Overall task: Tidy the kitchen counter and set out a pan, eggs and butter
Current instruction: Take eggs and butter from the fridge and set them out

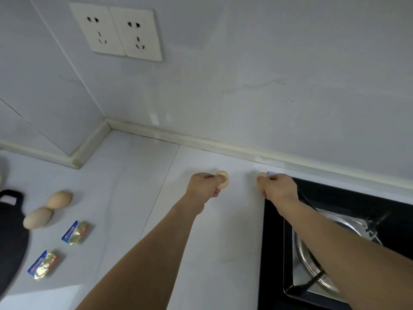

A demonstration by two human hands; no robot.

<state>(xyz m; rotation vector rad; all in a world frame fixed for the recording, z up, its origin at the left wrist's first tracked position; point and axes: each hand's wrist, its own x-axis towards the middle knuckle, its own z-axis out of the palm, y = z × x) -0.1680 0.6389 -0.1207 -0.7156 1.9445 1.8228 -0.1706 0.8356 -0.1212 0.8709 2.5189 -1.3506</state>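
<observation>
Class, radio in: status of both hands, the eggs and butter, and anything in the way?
Left hand grips an egg; right hand grips another. Two eggs and two butter packs on counter. Stove beside right hand.

- The left hand (204,186) and the right hand (277,189) reach out side by side over the counter (201,231), near the wall (245,86) behind them.
- One egg (223,179) sits in the left hand's grip, another egg (262,176) in the right hand's.
- The stove (335,242) lies under and to the right of the right hand.
- Well left of the left hand, two touching eggs (48,209) lie on the counter.
- Nearer the person than those, two butter packets (60,247) lie apart.
- Farther left, the pan (11,231) meets the frame edge.
- A double socket (118,31) is on the wall, above and left of both hands.
</observation>
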